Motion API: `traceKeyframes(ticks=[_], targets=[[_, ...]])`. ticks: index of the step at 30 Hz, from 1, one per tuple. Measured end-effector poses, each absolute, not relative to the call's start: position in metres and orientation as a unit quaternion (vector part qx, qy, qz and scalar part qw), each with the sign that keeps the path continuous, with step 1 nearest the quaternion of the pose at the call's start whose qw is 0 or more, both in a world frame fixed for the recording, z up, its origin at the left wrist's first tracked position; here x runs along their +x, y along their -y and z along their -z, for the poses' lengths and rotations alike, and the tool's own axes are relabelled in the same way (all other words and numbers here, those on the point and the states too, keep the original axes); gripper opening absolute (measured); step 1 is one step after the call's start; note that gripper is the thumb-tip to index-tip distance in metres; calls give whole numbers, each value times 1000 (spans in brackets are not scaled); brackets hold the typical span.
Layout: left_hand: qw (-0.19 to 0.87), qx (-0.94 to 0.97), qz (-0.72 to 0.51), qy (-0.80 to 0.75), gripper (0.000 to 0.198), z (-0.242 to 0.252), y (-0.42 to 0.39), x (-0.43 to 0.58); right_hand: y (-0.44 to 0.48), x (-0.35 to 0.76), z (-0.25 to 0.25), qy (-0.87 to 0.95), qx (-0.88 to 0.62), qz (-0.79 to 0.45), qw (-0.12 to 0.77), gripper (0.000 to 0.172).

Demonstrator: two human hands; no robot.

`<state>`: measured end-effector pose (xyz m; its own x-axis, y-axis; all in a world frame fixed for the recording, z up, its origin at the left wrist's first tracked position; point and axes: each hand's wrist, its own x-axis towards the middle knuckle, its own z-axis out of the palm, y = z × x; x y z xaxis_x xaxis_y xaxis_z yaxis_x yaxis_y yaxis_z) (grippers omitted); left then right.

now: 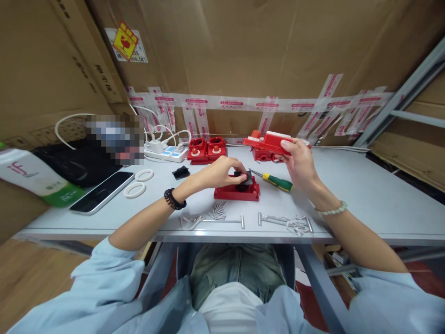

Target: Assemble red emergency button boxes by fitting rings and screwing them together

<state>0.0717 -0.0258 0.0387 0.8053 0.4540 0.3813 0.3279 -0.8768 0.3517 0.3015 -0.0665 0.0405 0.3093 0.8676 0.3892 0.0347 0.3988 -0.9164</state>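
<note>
In my right hand is a red plastic cover, raised above the table with my fingers closed round its right end. My left hand pinches a small black part over an open red housing on the table. Whether the black part rests in the housing or hangs just above it, I cannot tell. A green and yellow screwdriver lies beside the housing, its shaft pointing at it. Several screws lie in front, near the table edge.
Two red boxes and a power strip stand at the back. Metal T-bars with cords lie along the front edge. To the left are a phone, white rings, a carton and a black piece.
</note>
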Motion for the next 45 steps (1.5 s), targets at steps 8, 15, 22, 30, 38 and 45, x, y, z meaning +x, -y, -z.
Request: traceKeyframes(ticks=[8, 15, 22, 30, 38, 45], targets=[[121, 942, -227, -215, 20, -38, 27, 72, 65, 301, -40, 492, -449, -311, 678, 37], [110, 924, -277, -241, 24, -52, 30, 57, 67, 302, -41, 505, -447, -310, 670, 37], [91, 899, -287, -317, 29, -57, 26, 15, 68, 300, -42, 486, -439, -320, 684, 34], [63, 847, -202, -488, 50, -45, 8, -73, 67, 301, -39, 491, -430, -305, 694, 32], [119, 827, -122, -536, 58, -24, 10, -113, 63, 302, -35, 513, -433, -285, 684, 33], [109, 859, -93, -492, 62, -14, 27, -87, 61, 301, -33, 504, -413, -291, 701, 36]])
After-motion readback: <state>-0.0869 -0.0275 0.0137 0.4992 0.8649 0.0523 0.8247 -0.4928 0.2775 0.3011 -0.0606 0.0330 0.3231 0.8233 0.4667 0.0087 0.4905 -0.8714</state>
